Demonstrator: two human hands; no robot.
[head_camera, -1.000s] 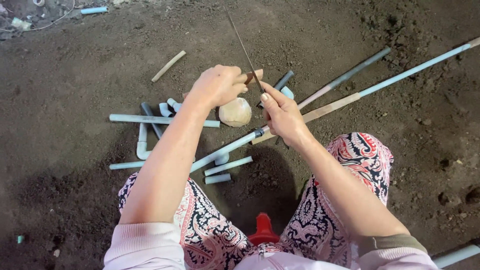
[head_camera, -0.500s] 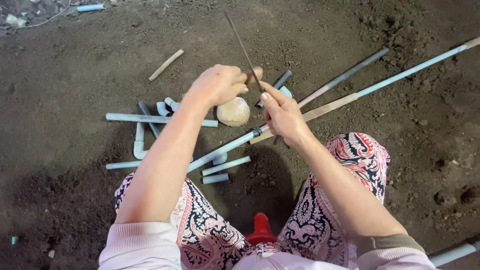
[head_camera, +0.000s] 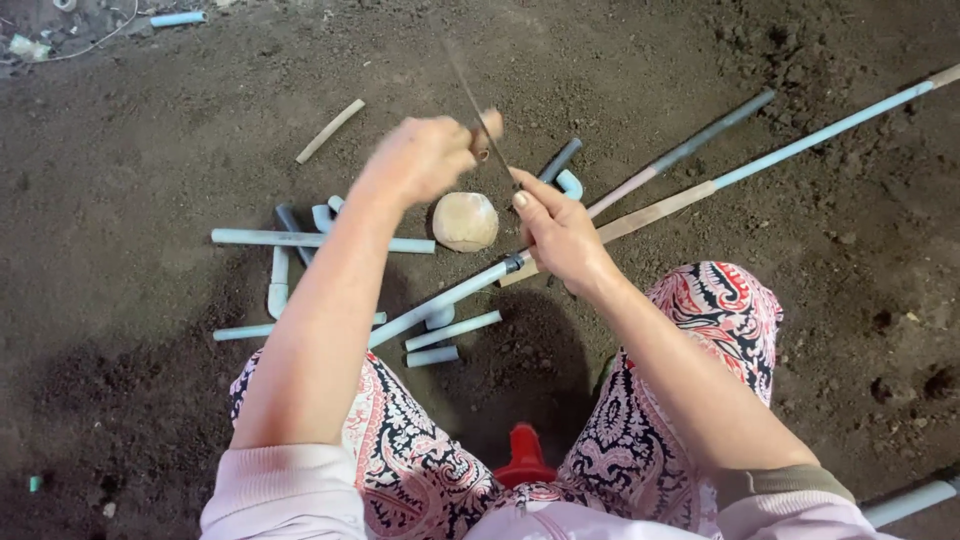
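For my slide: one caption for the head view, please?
Left hand and right hand work a thin blade above pale pipes.

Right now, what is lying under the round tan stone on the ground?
The round tan stone rests on dark soil, with the end of a pale blue pipe piece touching its left side. Whatever lies directly beneath it is covered. The left hand hovers above it.

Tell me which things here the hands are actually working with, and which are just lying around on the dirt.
In hand:
left hand gripping the thin dark blade
right hand at the blade's lower end
round tan stone just below the hands

Lying about:
short blue pipe offcuts
long blue pipe
tan stick
red object between the knees
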